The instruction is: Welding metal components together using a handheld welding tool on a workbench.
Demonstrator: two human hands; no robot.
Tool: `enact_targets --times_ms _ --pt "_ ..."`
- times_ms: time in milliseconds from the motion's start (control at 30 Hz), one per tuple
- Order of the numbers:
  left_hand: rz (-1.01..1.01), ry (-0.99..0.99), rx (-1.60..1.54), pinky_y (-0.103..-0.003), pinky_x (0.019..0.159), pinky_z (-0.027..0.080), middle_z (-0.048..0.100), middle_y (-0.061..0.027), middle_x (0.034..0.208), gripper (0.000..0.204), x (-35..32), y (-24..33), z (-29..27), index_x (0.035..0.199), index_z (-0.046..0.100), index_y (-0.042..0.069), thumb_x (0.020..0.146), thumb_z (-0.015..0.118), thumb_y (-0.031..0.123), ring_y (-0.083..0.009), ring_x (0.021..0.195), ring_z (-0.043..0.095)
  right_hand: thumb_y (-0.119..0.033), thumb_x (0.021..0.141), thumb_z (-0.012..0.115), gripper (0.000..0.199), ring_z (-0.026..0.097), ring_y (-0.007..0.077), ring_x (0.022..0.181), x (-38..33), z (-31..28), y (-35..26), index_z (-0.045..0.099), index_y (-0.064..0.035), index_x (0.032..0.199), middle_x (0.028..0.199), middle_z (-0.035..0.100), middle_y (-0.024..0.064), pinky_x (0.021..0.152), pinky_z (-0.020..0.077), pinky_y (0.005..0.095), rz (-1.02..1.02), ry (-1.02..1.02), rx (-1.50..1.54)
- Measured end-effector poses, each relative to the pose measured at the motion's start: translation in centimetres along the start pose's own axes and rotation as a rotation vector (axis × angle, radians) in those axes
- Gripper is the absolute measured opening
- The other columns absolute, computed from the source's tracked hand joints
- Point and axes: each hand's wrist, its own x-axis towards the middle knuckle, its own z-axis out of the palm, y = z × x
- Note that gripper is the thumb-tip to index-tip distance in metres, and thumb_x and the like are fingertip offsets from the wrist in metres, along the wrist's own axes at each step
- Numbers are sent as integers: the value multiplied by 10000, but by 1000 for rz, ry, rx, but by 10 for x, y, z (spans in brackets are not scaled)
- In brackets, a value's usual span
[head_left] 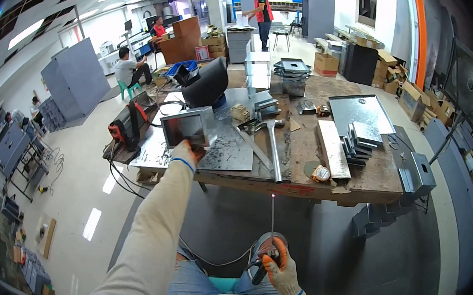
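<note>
My left hand point(188, 153), in an orange-palmed work glove, grips the lower edge of an open sheet-metal box point(208, 122). The box stands on a flat steel plate point(236, 152) at the left of the workbench. Down near my knees my right hand point(282, 269), gloved the same way, is closed round a black welding electrode holder point(259, 275). From it a thin welding rod point(272, 220) points up, its tip glowing just short of the bench's front edge. Beyond the box rests a black welding helmet point(204, 85). A hammer point(274, 151) lies right of the plate.
On the wooden bench point(306, 146) are a tape measure point(320, 173), a long metal channel point(333, 150), stacked brackets point(358, 143) and a shallow metal tray point(367, 112). A red-and-black welding machine point(129, 125) trails cables at the left. Several people are farther off.
</note>
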Motion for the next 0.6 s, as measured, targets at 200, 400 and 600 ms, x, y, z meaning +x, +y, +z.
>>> enact_targets --times_ms 200,400,600 --pt "-135 -226 -372 -512 619 610 742 -199 1002 430 -25 -7 43 1168 689 22 958 712 397 -357 753 717 47 1004 682 677 636 161 964 1 13 -5 404 -24 1617 1198 624 117 874 545 257 7 -76 -154" --pt "-326 -415 -729 -506 588 615 719 -207 1016 495 -16 -37 28 1233 629 16 1002 710 447 -343 712 696 32 1000 693 684 638 163 972 6 19 -7 403 -22 1617 1202 630 131 873 548 256 41 -96 -127" --pt "306 -731 229 -448 716 627 713 -216 1149 717 -109 10 -33 1302 610 -8 932 771 584 -294 829 707 12 1007 692 677 667 200 1024 17 11 7 408 -45 1619 1217 646 152 904 565 276 75 -115 -94"
